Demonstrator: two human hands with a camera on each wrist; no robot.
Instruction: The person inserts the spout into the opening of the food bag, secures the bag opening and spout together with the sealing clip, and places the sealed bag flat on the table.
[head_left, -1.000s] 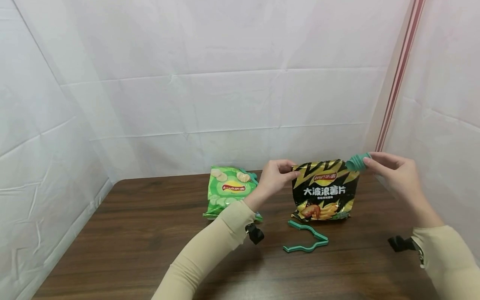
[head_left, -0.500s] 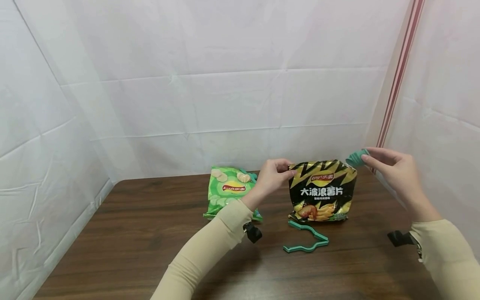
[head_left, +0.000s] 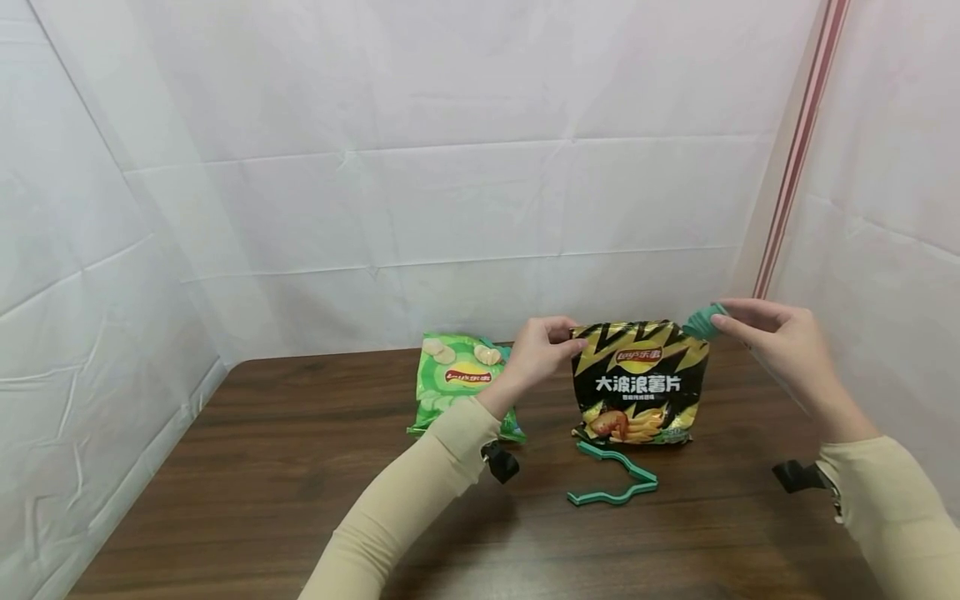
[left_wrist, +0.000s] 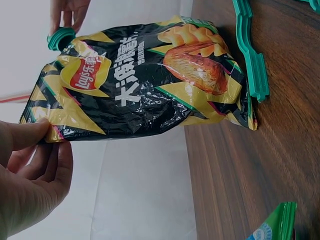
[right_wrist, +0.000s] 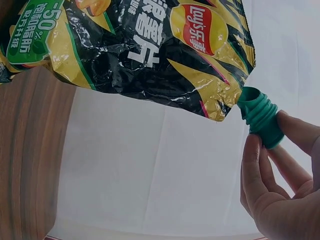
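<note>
Left fingers (left_wrist: 61, 167) pinch one top corner of the black bag (left_wrist: 145, 95), right fingers (right_wrist: 252, 167) clamp the green tube (right_wrist: 264, 117) beside the other; flattening that edge prob helps.

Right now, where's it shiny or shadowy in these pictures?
Head view: pale glare on the table near the bottom edge, soft shadow beside the left sleeve; left wrist view: glints on the black chip bag; right wrist view: shine on the same bag.

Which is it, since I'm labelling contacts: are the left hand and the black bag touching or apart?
Touching. The left wrist view shows it: the left hand pinches the black bag at a top corner, thumb over the printed front.
</note>
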